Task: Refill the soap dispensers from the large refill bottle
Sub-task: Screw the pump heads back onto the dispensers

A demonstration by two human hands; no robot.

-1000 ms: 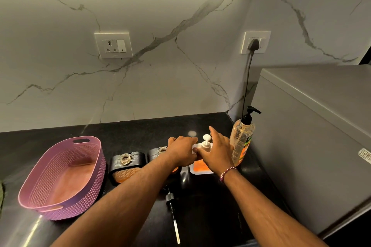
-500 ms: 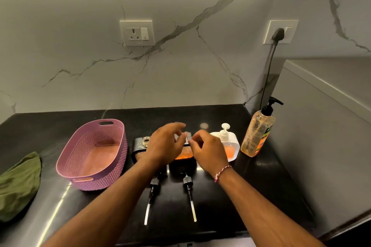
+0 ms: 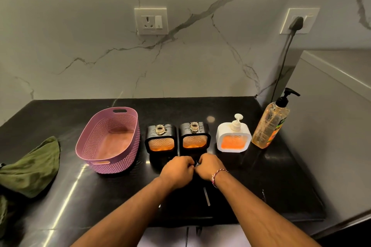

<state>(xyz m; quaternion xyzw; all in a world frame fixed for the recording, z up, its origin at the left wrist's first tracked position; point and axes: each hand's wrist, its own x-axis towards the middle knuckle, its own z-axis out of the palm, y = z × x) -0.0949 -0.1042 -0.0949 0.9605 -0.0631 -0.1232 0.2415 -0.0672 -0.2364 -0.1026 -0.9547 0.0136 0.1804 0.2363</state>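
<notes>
Pumps (image 3: 206,196) off; left hand (image 3: 176,168) and right hand (image 3: 208,166) curled over one, grip hidden; next, refill bottle (image 3: 270,124) lifted and tipped into open black dispensers (image 3: 160,138).

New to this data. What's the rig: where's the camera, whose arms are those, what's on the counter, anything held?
There is no robot. A person works bare-handed, and one wide-angle camera on their head looks down, so the arms enter from the bottom. On the black counter, left to right, are a green cloth, a purple basket, a left black dispenser and a right black dispenser, both with open necks, a white dispenser with its pump on, and the large refill bottle. The left hand and right hand meet in front of the black dispensers, fingers curled. What they grip is hidden. A pump tube lies between the forearms.
</notes>
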